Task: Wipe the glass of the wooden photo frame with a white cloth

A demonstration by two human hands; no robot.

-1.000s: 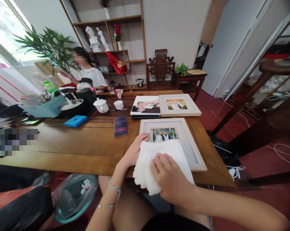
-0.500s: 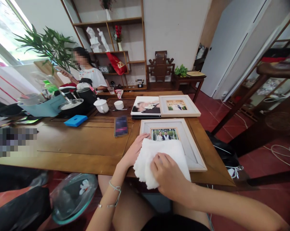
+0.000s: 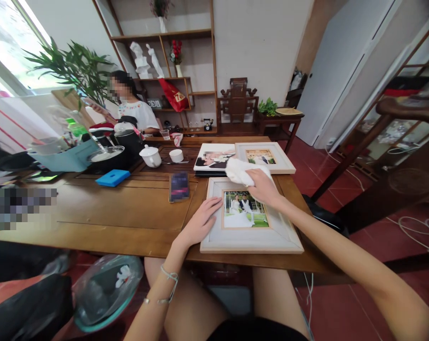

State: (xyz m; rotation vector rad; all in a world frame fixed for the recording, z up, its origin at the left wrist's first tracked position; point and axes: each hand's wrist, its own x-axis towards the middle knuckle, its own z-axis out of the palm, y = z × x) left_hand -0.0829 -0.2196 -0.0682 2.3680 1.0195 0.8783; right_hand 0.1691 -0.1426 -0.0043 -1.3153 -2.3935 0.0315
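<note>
A white-framed photo of a couple lies face up near the table's front edge. My left hand rests flat on the frame's left side, fingers stretched out. At the frame's far edge, my right hand grips a bunched white cloth. Behind the cloth are a second framed photo and a photo panel with a white face, side by side. The cloth overlaps their near edges in view; whether it touches them I cannot tell.
On the wooden table lie a phone and a blue box. A white teapot, a cup and a blue basket stand farther back. Someone in white sits across. A lined bin is below.
My right hand has carried the cloth from the frame's near part to its far edge, uncovering the photo. My left hand stays at the left side.
</note>
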